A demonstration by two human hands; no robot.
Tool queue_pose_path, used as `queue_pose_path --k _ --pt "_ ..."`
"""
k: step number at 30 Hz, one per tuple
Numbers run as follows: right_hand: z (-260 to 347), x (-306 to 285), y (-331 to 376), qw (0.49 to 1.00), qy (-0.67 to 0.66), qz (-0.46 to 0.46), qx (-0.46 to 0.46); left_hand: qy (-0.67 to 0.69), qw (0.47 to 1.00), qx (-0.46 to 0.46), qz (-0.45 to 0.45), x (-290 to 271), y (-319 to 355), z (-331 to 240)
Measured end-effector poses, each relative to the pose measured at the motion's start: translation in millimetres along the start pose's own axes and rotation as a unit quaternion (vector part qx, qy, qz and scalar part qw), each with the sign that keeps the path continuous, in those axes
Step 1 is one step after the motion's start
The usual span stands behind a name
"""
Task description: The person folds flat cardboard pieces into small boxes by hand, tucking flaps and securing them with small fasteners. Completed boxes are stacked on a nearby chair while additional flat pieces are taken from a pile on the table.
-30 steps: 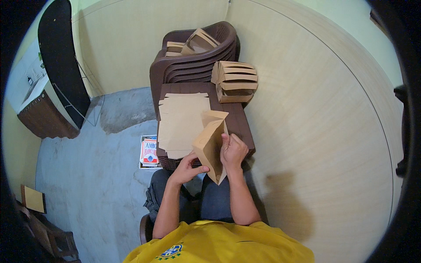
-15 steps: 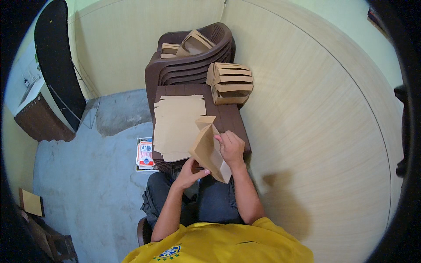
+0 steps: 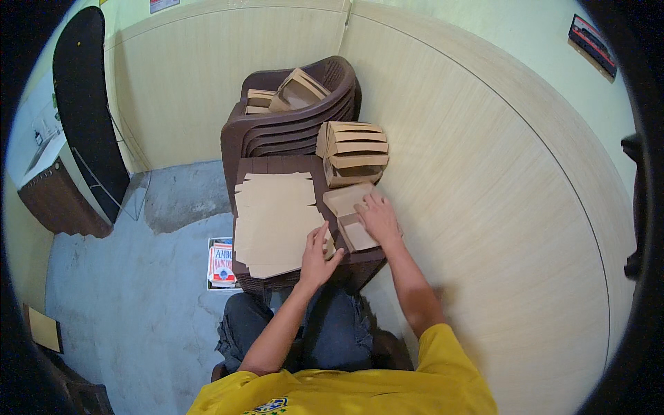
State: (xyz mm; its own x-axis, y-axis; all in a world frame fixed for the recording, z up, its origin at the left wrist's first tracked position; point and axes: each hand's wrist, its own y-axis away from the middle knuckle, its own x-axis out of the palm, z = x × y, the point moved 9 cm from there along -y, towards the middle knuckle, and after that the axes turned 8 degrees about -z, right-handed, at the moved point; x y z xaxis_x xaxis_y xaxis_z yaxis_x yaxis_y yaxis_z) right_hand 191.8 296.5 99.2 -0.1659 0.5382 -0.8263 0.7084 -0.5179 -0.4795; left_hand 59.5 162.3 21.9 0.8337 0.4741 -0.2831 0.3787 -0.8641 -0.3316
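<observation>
A brown cardboard box (image 3: 348, 211), folded open, lies on the right side of a dark brown stool top (image 3: 277, 166). My right hand (image 3: 377, 216) presses flat on its upper half, fingers spread. My left hand (image 3: 317, 254) touches the box's near left edge, next to a stack of flat cardboard blanks (image 3: 273, 221) covering the left of the stool. Behind the box stands a stack of folded boxes (image 3: 353, 149).
Stacked brown plastic chairs (image 3: 294, 121) stand behind the stool and hold more cardboard boxes (image 3: 294, 90). A wood-panel wall runs along the right. A printed carton (image 3: 221, 261) lies on the grey floor left of the stool. A dark cabinet (image 3: 55, 200) is at far left.
The box was held upright in both hands above my lap; now it lies flat on the stool under my right hand. My left hand has shifted to its near edge.
</observation>
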Motion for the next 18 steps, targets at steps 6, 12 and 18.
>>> queue_pose_path --k 6,12,18 --pt "3 16 57 0.956 -0.068 0.154 0.242 -0.148 0.983 0.076 0.084 45 -18 -3" --pt "-2 6 61 0.922 -0.122 0.098 0.355 -0.143 0.982 0.123 0.023 7 -15 -4" --pt "87 -38 53 0.986 -0.146 -0.037 0.067 -0.376 0.92 0.106 -0.021 -147 16 14"
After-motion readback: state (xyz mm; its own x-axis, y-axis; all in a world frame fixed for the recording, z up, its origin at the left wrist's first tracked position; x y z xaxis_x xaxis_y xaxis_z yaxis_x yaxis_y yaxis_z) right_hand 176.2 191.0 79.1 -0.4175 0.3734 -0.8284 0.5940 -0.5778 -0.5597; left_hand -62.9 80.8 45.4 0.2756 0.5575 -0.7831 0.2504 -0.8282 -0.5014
